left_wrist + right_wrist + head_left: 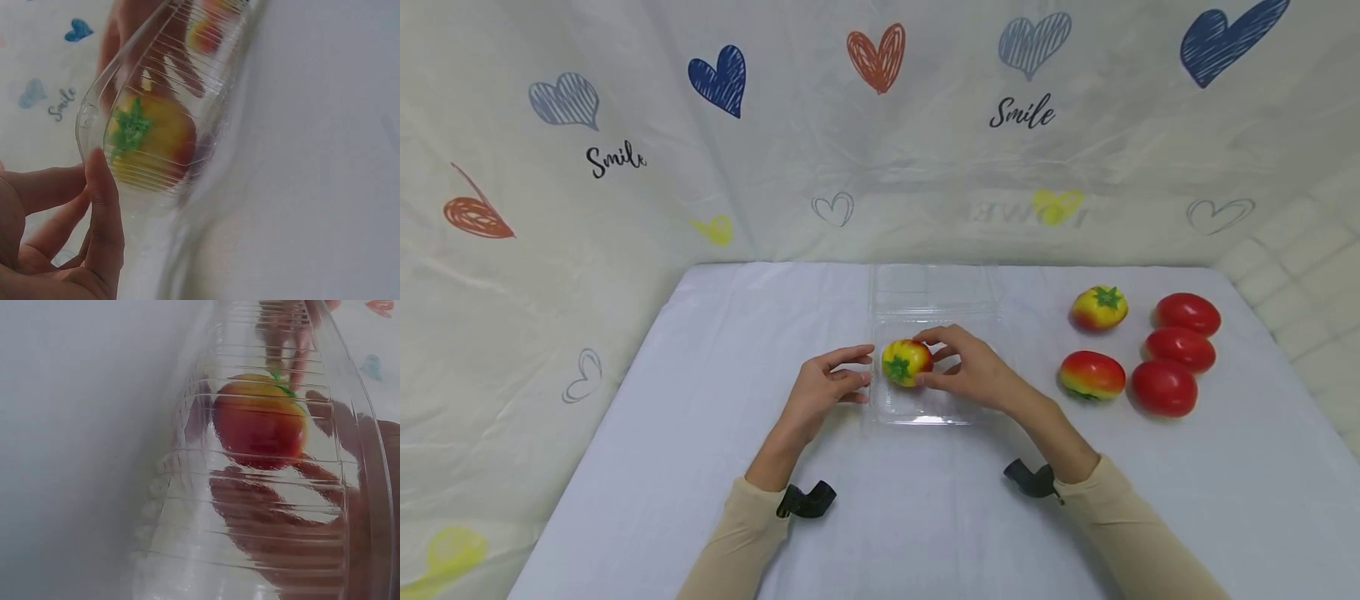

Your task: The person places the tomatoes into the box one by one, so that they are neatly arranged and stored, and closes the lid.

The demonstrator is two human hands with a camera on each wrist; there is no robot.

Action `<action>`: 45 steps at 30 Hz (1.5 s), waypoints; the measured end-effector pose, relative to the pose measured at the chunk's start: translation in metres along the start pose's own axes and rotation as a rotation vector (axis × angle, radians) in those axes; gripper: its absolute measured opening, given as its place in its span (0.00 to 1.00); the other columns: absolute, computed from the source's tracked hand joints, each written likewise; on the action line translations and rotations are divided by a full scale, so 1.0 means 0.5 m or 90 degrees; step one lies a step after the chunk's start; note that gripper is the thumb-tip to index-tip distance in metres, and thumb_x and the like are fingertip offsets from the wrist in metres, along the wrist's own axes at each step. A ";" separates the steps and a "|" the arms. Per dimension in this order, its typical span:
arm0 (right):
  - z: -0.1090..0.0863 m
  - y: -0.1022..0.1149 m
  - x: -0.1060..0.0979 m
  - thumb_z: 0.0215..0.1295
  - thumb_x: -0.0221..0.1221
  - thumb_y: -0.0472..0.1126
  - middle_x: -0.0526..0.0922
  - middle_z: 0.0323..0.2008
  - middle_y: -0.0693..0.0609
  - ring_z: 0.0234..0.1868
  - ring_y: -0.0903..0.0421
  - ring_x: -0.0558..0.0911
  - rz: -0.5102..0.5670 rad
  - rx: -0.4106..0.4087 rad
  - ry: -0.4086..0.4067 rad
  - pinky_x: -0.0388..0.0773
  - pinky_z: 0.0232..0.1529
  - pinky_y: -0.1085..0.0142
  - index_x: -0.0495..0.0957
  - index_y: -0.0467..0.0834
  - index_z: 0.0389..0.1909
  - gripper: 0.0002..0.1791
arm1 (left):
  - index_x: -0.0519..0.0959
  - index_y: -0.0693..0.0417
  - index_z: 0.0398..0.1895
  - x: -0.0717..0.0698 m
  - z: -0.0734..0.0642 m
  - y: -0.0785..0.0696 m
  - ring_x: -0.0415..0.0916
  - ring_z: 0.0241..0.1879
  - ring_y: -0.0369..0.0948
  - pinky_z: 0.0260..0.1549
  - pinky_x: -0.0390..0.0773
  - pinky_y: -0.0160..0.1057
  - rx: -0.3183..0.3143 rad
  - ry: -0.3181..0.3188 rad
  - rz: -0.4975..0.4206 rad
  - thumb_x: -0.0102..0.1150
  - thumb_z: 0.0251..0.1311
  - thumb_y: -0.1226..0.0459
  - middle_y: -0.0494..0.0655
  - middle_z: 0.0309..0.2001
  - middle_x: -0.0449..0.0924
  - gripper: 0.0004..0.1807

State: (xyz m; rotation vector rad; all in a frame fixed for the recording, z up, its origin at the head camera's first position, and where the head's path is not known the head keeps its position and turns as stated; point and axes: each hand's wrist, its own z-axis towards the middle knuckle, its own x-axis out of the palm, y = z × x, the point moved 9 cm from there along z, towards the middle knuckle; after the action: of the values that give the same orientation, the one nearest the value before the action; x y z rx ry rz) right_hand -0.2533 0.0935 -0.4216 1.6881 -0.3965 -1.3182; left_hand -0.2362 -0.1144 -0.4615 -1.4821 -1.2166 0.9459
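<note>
A clear plastic clamshell box [940, 410] lies open on the white cloth, its lid [936, 287] folded back behind it. Inside, at the left end, is a yellow-red toy fruit with a green leafy top [902, 362]. My right hand [977, 372] reaches into the box and holds this fruit from its right side between thumb and fingers. At the box's left edge, my left hand [829, 387] pinches the rim with its fingertips. Through the ribbed wall, the left wrist view shows the fruit [156, 140]; the right wrist view shows its red side [259, 428].
Right of the box lie two more yellow-red fruits, one at the back [1099, 308] and one nearer [1092, 375]. Beside them, several smooth red oval fruits [1180, 348] form a row. Behind the table hangs a pale curtain [782, 150] printed with hearts.
</note>
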 end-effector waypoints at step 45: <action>0.029 -0.007 0.018 0.61 0.74 0.50 0.79 0.58 0.45 0.56 0.46 0.79 -0.127 0.065 -0.015 0.82 0.61 0.50 0.70 0.44 0.66 0.37 | 0.78 0.56 0.68 0.003 0.002 0.006 0.83 0.40 0.37 0.37 0.88 0.34 -0.002 0.010 -0.009 0.62 0.68 0.71 0.60 0.62 0.79 0.25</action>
State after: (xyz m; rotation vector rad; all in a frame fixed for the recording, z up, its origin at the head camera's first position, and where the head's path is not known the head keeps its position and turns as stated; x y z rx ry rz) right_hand -0.2638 0.0819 -0.4298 1.8374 -0.3199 -1.4852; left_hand -0.2359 -0.1126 -0.4645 -1.4785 -1.2158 0.9223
